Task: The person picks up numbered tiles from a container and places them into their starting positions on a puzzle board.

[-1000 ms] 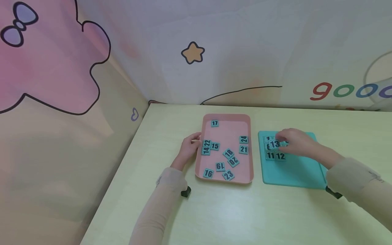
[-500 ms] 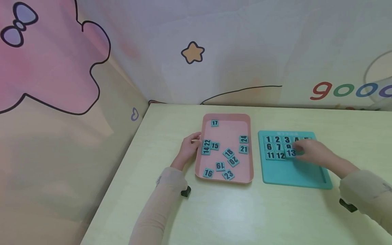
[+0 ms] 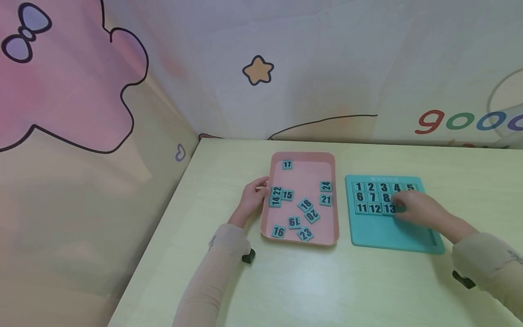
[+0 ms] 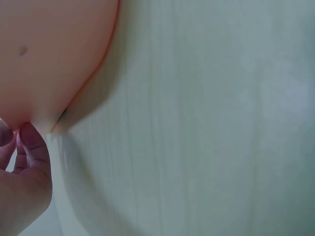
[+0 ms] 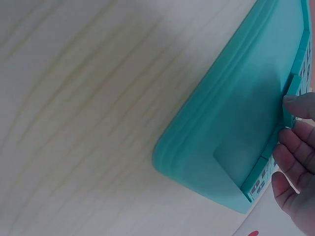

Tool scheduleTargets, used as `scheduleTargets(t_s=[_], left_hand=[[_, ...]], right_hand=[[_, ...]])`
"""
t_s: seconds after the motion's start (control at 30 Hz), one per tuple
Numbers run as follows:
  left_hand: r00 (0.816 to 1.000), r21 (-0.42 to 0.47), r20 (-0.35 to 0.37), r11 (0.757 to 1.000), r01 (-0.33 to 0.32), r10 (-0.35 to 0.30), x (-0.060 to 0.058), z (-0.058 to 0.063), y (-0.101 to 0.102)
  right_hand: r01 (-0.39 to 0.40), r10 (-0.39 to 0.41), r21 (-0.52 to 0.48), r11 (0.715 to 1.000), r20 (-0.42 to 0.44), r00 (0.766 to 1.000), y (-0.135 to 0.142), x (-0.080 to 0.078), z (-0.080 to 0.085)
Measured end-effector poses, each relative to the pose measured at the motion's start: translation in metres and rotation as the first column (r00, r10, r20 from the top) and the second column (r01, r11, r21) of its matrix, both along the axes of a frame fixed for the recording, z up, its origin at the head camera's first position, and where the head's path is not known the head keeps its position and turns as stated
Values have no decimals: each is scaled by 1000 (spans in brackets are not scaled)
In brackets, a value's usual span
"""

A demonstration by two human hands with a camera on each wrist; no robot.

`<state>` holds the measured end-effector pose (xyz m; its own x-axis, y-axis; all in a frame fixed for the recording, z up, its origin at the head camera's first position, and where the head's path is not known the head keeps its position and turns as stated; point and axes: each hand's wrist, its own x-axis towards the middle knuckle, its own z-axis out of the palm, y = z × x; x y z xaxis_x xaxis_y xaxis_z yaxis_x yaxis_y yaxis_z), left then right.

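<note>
Resting on pale wood table point(image 3: 286, 281), cartoon walls point(image 3: 310, 68); left hand point(image 3: 252, 200) grips pink tray point(image 3: 303, 240), right hand point(image 3: 416, 206) grip unclear.

Kids' play corner, looks like a playroom or nursery setup.
We see cartoon walls point(image 3: 286, 54) on two sides: pastel print with a bow point(image 3: 25, 32), an orange star point(image 3: 257, 70), a small heart point(image 3: 180, 153) and coloured letters point(image 3: 466, 120) reading "goo...". We have a pale wood-grain table point(image 3: 294, 281) pushed into that corner, and on it a pink tray point(image 3: 304, 238) of loose number tiles point(image 3: 287, 195) plus a teal number board point(image 3: 388, 236). All toy-grade stuff, we see no tools.
</note>
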<state>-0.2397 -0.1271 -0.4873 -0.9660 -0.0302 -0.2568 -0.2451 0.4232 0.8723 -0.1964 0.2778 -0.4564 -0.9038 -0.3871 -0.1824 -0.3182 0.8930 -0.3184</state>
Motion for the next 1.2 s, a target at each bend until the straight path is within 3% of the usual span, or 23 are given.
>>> scheduleTargets(t_s=[0.33, 0.53, 0.63, 0.8, 1.03, 1.2], left_hand=[[1000, 4, -21, 1000, 4, -4, 0, -1, -1], [1000, 4, -12, 1000, 2, -2, 0, 1, 0], [1000, 7, -7, 1000, 1, -1, 0, 1, 0], [1000, 6, -7, 1000, 2, -2, 0, 1, 0], [1000, 7, -2, 1000, 5, -5, 1, 2, 0], [1000, 8, -11, 1000, 5, -5, 2, 3, 0]], right_hand=[[-13, 17, 52, 999, -62, 998, -1, 4, -5], [15, -12, 50, 999, -47, 999, -4, 4, 0], [-3, 4, 17, 1000, -79, 997, -9, 2, 6], [-61, 53, -44, 997, -159, 986, -29, -3, 19], [-112, 99, -87, 990, -137, 986, -70, -10, 37], [-162, 139, -124, 979, -175, 975, -103, -19, 49]])
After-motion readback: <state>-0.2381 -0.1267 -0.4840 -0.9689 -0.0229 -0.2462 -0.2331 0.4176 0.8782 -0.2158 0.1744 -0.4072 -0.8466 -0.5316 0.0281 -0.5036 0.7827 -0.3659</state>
